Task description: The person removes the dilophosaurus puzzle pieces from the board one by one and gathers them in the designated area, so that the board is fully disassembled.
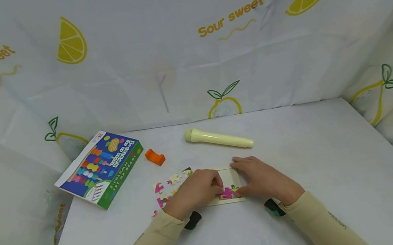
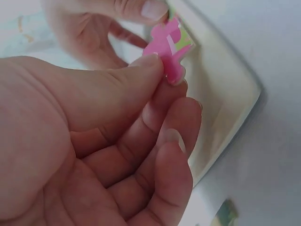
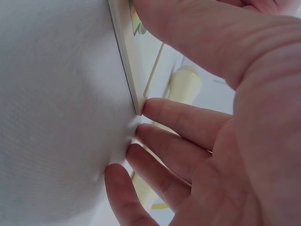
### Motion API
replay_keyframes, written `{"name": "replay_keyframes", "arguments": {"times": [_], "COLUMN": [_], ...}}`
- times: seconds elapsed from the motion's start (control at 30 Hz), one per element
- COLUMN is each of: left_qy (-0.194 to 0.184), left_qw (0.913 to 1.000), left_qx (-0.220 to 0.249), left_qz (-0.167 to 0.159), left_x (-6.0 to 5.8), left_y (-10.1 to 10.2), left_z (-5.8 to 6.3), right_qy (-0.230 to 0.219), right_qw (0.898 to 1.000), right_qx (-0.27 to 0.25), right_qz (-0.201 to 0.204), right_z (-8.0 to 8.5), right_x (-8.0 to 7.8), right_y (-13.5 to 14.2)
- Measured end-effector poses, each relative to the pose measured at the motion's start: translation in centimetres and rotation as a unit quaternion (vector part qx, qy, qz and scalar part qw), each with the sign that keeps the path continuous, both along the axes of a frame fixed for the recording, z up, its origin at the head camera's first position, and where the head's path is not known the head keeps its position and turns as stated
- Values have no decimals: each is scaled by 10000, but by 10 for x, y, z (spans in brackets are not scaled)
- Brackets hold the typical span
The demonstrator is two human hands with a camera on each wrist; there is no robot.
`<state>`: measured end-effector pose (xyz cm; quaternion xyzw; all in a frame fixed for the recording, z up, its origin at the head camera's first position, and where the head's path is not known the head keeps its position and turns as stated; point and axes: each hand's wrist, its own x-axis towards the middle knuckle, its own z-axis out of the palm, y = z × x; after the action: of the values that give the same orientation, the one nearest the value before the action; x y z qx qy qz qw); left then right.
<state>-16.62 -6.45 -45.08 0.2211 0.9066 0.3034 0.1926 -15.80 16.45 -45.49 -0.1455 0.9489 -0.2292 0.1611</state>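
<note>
My left hand pinches a pink jigsaw piece between thumb and index finger, its other fingers curled in. The hand is over the left part of a pale wooden puzzle tray, hiding much of it. Pink and green joined pieces lie along the tray's near side. At the tray's right edge is my right hand, fingers extended. Its index fingertip touches the tray's corner in the right wrist view, while the thumb reaches over the fitted pieces.
Several loose jigsaw pieces lie left of the tray, partly behind the left forearm. Farther back are a blue and green game box, an orange curved block and a pale yellow microphone-shaped tube. A printed curtain hangs behind the table.
</note>
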Motion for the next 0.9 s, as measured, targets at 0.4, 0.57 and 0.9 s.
{"name": "replay_keyframes", "arguments": {"times": [0.4, 0.57, 0.9], "left_qy": [-82, -289, -524], "left_qw": [9979, 9935, 9885], "left_qx": [38, -139, -295], "left_qz": [644, 1090, 1387], "left_x": [10, 25, 45], "left_y": [-68, -95, -118], "left_z": [8, 9, 8], "right_qy": [-7, 15, 19], "right_qw": [10000, 10000, 9999], "right_qx": [-29, -44, -73], "right_qz": [32, 64, 138], "right_z": [-1, -2, -3], "right_x": [1, 1, 0], "right_y": [-1, 2, 2]}}
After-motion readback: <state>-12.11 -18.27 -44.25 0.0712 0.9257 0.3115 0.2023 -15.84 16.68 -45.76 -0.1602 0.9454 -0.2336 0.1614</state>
